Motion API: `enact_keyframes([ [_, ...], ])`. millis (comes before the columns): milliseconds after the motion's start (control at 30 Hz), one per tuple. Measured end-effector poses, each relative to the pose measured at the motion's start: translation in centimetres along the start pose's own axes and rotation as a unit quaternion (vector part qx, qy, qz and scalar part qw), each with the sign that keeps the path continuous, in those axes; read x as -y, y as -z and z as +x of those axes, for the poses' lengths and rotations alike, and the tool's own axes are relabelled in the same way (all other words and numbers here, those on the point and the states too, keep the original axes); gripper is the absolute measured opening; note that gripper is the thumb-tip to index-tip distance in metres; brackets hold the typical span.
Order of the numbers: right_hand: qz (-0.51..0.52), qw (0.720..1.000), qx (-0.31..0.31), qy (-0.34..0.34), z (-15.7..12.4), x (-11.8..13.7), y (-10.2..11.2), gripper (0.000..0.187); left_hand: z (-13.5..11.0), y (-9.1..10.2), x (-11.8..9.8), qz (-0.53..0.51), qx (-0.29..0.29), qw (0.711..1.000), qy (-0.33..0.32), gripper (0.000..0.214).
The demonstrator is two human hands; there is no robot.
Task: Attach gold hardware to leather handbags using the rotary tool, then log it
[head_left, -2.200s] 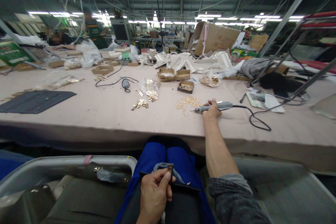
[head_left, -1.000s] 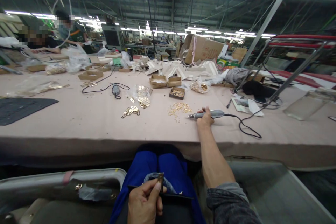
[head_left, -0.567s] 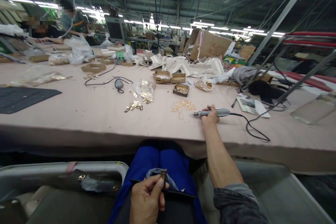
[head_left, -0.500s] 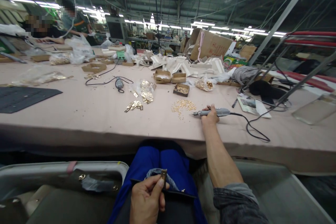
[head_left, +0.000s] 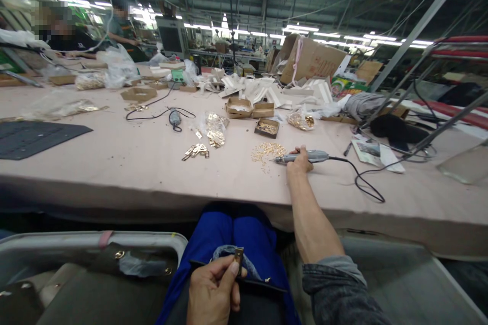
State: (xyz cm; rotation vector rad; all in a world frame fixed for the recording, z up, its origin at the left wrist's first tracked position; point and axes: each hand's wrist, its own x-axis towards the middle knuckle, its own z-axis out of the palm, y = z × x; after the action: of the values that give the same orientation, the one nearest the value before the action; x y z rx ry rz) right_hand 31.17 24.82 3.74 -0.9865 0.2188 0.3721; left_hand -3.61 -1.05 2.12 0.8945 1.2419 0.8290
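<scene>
My right hand (head_left: 300, 161) is wrapped round a grey electric screwdriver (head_left: 317, 156) held sideways over the table. The driver's tip points left, at the edge of a scatter of tiny gold screws (head_left: 267, 152). Low over my lap, my left hand (head_left: 213, 287) pinches a small gold-toned metal plate (head_left: 238, 255) between thumb and fingers. Beneath that hand a dark bag piece (head_left: 263, 284) with a bit of clear plastic lies across my blue trousers. A pile of gold metal plates (head_left: 196, 151) rests on the table left of the screws.
Behind the screws stands a small open box (head_left: 267, 128) of gold parts. A second corded driver (head_left: 175, 119) lies left of centre. Bins flank my legs, the left bin (head_left: 114, 237) holding bags. White scraps and a large carton (head_left: 312, 61) fill the back. Two people work far left.
My right hand has moved slightly left with the electric screwdriver, bringing its tip closer to the tiny screws. My left hand keeps its pinch on the metal plate. The view has shifted a little.
</scene>
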Motion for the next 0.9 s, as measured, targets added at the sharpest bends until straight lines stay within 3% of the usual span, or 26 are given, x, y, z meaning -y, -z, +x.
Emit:
enact_keyframes([
  [200, 0.044, 0.999, 0.002, -0.014, -0.32, -0.26, -0.14, 0.026, 0.29, -0.13, 0.02, -0.007, 0.003, 1.000, 0.004, 0.055],
  [900, 0.028, 1.000, -0.007, 0.003, -0.47, -0.47, -0.40, 0.024, 0.24, -0.02, -0.29, -0.010, 0.004, 1.000, 0.011, 0.056],
])
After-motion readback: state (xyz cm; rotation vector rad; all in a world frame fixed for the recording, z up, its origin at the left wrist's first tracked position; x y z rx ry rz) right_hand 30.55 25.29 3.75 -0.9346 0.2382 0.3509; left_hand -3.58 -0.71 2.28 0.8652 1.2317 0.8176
